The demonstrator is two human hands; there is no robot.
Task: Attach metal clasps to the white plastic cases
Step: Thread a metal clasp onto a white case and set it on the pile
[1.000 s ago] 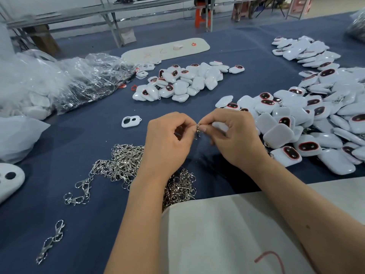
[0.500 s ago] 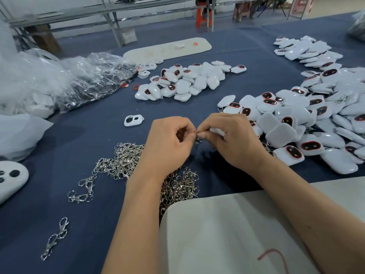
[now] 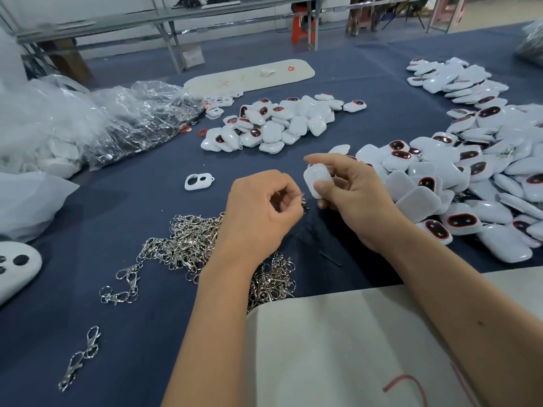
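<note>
The right hand (image 3: 349, 198) holds one white plastic case (image 3: 317, 179) up off the surface, thumb pressed on its near face and the other fingers curled behind it, the index finger stretched out over its top. Just to its left the left hand (image 3: 261, 212) is curled nearly closed, its fingertips pinching a small metal clasp (image 3: 304, 201) that pokes out on the side toward the case; clasp and case are close together, and whether they touch cannot be told.

Below and to the left of the left hand lies a tangled heap of metal clasps (image 3: 188, 245) on the dark blue surface (image 3: 132, 201), partly hidden by the left forearm. Further left of it a few linked clasps (image 3: 125, 284) lie apart, and nearer the person a lone pair of clasps (image 3: 79, 358) lies alone.

To the right of the right hand, and right beside it, spreads a large pile of white cases (image 3: 470, 177), many showing dark red-rimmed oval openings. Beyond both hands sits a smaller pile of white cases (image 3: 276, 124). A single white frame piece with two holes (image 3: 198, 182) lies to the left of the left hand. Far left are crumpled clear plastic bags (image 3: 117, 118). Under the forearms lies a pale board (image 3: 338, 348) with a red mark
</note>
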